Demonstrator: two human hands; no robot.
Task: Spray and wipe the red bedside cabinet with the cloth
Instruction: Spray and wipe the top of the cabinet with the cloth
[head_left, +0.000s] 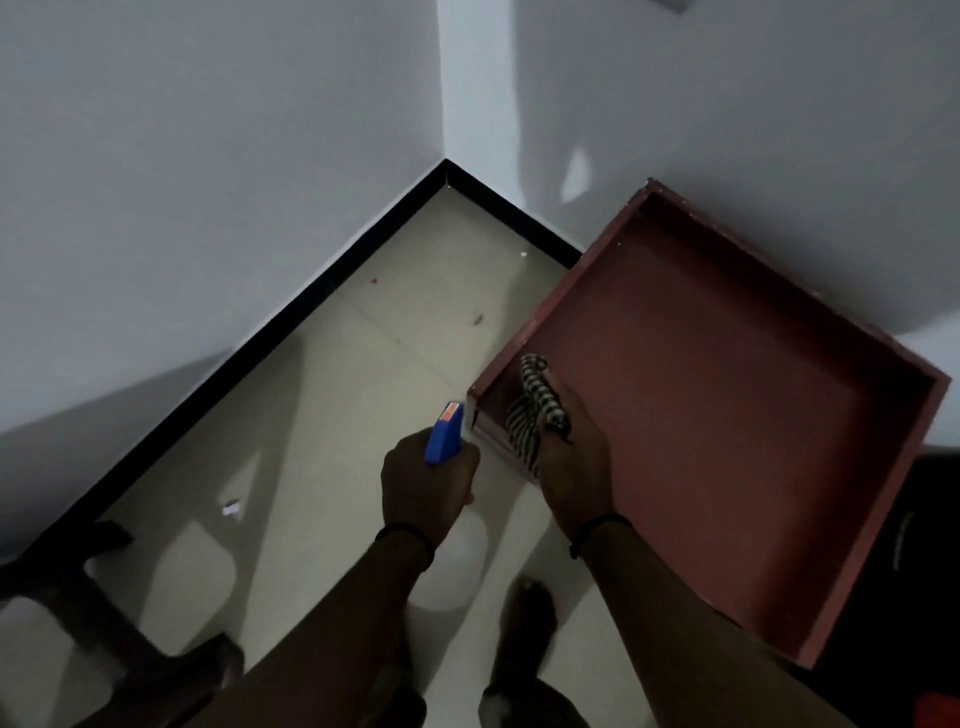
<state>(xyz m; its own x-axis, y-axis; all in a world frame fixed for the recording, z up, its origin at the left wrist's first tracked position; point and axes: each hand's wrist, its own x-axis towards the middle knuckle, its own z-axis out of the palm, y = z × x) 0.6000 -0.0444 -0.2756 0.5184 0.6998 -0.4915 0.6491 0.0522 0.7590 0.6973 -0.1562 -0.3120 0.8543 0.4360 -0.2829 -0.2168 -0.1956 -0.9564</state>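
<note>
The red bedside cabinet (727, 405) stands at the right against the wall, its top a shallow tray with a raised rim. My right hand (574, 462) rests inside the near left corner of that top, shut on a black-and-white striped cloth (535, 405) pressed against the surface. My left hand (428, 488) hovers over the floor just left of the cabinet's corner, gripping a spray bottle with a blue trigger head (444, 434) and a white body (457, 566) hanging below my wrist. The nozzle points toward the cabinet corner.
Beige floor tiles (363, 364) run to a black skirting (311, 296) in the room's corner. A dark chair or stool frame (104, 623) sits at the lower left. My bare foot (524, 639) stands near the cabinet. Something dark (930, 571) lies right of the cabinet.
</note>
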